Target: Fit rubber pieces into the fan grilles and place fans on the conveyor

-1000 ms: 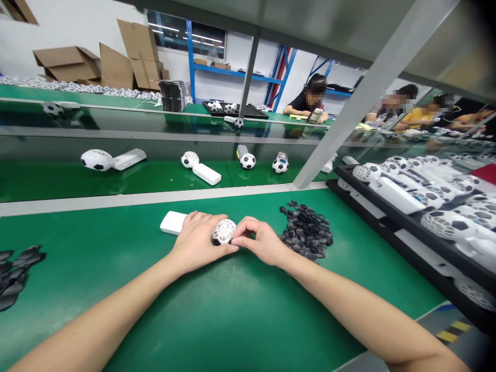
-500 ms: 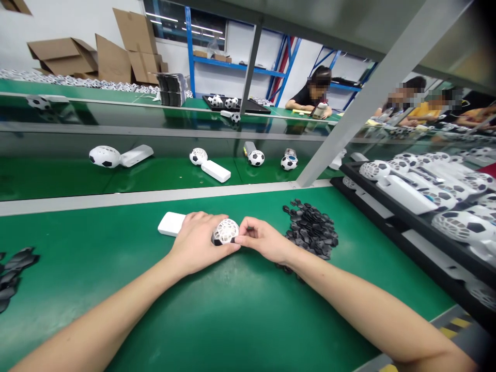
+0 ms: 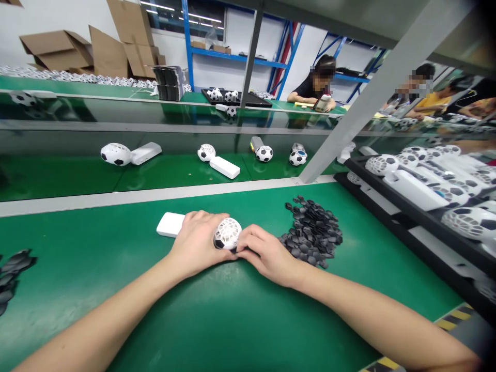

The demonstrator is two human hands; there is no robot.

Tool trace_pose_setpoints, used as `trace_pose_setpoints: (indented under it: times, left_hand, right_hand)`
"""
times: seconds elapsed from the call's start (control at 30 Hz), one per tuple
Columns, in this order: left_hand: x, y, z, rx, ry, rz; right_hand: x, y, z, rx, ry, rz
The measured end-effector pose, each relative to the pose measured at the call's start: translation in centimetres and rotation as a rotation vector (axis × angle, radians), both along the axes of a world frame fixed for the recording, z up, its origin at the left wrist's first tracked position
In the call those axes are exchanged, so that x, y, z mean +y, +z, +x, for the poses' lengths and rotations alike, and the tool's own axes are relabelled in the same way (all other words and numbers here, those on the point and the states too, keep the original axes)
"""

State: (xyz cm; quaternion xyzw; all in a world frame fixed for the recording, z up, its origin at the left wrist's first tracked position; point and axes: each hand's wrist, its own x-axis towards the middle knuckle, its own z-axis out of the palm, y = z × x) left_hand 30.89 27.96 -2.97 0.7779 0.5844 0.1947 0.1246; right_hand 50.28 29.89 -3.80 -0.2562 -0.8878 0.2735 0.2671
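Observation:
My left hand [image 3: 201, 235] is wrapped round a soccer-ball handheld fan lying on the green bench. Its ball head [image 3: 228, 232], with a white web grille and black patches, shows between thumb and fingers. The white handle [image 3: 170, 225] sticks out to the left behind the hand. My right hand [image 3: 267, 253] is closed in a pinch against the lower right edge of the ball, close to the left thumb. Whatever is between its fingertips is mostly hidden. Just beyond the right hand lies a pile of small black pieces [image 3: 313, 230].
More black pieces [image 3: 15, 266] lie at the far left. Stacked black trays [image 3: 372, 194] full of ball-headed fans stand at right, beside a slanted grey post [image 3: 341, 119]. Behind the bench edge, several fans [image 3: 225, 167] lie on a green belt. People sit across the line.
My right fingers have shifted slightly down along the ball's edge, and the ball has turned a little, facing up more. The fans on the belt have moved right.

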Motion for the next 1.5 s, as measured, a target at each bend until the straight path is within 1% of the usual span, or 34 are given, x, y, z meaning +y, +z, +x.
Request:
trace_pose_setpoints:
  times: [0.17,0.23,0.3,0.37,0.47,0.6,0.73,0.8,0.87,0.93,1.03,1.1,1.17,1.27,1.33,1.37,1.4,1.43,1.47,1.5]
  left_hand:
    - [0.3,0.6,-0.7,-0.009,-0.119,-0.022]
    - [0.4,0.9,-0.9,-0.009,-0.156,-0.034]
    - [0.4,0.9,-0.9,-0.005,-0.174,-0.038]
    - [0.3,0.8,-0.8,0.002,-0.164,-0.042]
    - [0.1,0.6,-0.4,-0.003,-0.119,-0.06]
    - [-0.2,0.2,0.0,-0.02,-0.056,-0.038]
    - [-0.2,0.0,0.1,-0.028,-0.062,-0.032]
    - [-0.2,0.0,0.1,-0.037,-0.06,-0.028]
    - [-0.2,0.1,0.2,-0.045,-0.048,-0.021]
    - [-0.3,0.1,0.2,-0.052,-0.042,-0.017]
    - [-0.4,0.0,0.4,-0.06,-0.029,-0.009]
    - [-0.4,0.0,0.6,-0.071,-0.016,0.006]
    - [-0.4,-0.1,0.7,-0.082,-0.009,0.022]
    - [-0.4,0.0,0.5,-0.074,-0.012,0.04]
    - [-0.4,0.0,0.1,-0.056,-0.055,0.034]
    - [-0.4,0.0,-0.2,-0.047,-0.092,0.023]
    - [-0.4,-0.1,-0.3,-0.038,-0.129,0.01]
    - [-0.4,-0.2,-0.4,-0.027,-0.16,0.001]
    - [-0.4,-0.3,-0.3,-0.015,-0.165,0.004]
    - [-0.5,-0.4,-0.2,-0.003,-0.139,0.019]
  right_hand:
    - [0.6,1.6,0.6,-0.041,-0.024,-0.027]
    - [1.0,2.0,0.8,-0.074,0.004,-0.001]
    - [1.2,2.2,0.7,-0.129,0.047,0.073]
    - [1.2,2.2,0.4,-0.181,0.075,0.182]
    - [1.0,2.3,0.0,-0.231,0.069,0.307]
    - [0.6,2.6,-0.2,-0.306,0.074,0.367]
    - [0.3,3.0,-0.4,-0.372,0.104,0.424]
    - [0.5,3.1,-0.6,-0.365,0.127,0.436]
    - [0.9,3.0,-0.7,-0.301,0.145,0.382]
    - [1.6,2.5,-0.8,-0.2,0.118,0.257]
    - [2.5,1.4,-0.5,-0.041,0.042,0.055]
    - [2.7,0.8,-0.4,0.007,0.028,-0.052]
    - [2.4,0.5,-0.6,0.007,0.039,-0.155]
    - [1.9,0.7,-1.1,0.003,0.043,-0.225]
    - [2.5,1.0,-0.9,-0.011,0.038,-0.214]
    - [3.2,1.1,-0.4,-0.063,0.001,-0.18]
    - [4.3,1.2,0.5,-0.142,-0.069,-0.129]
    - [5.5,1.4,1.7,-0.237,-0.175,-0.059]
    - [6.8,1.5,3.1,-0.372,-0.342,0.042]
    - [8.1,1.5,4.6,-0.438,-0.479,0.092]
